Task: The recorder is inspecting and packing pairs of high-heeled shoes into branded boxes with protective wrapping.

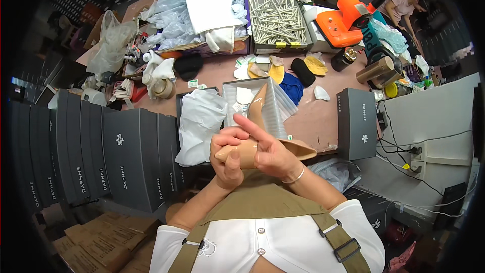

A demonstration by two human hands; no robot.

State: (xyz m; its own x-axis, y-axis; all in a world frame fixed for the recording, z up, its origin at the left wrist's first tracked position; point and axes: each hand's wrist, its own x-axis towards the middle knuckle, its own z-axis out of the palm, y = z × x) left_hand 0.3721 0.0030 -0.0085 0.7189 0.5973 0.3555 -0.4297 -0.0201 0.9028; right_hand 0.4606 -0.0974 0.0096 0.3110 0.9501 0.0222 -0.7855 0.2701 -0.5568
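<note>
A beige high-heeled shoe lies across both of my hands just above my chest, its pointed toe to the right. My left hand wraps around the heel end. My right hand grips the shoe's middle with the index finger stretched up and left. A second beige shoe stands in an open grey shoe box right behind my hands, beside white wrapping paper.
A stack of dark grey shoe boxes stands to the left, and one more dark box to the right. Farther back lie a tray of metal rods, insoles, an orange tape dispenser and plastic bags. A person bends at the far right.
</note>
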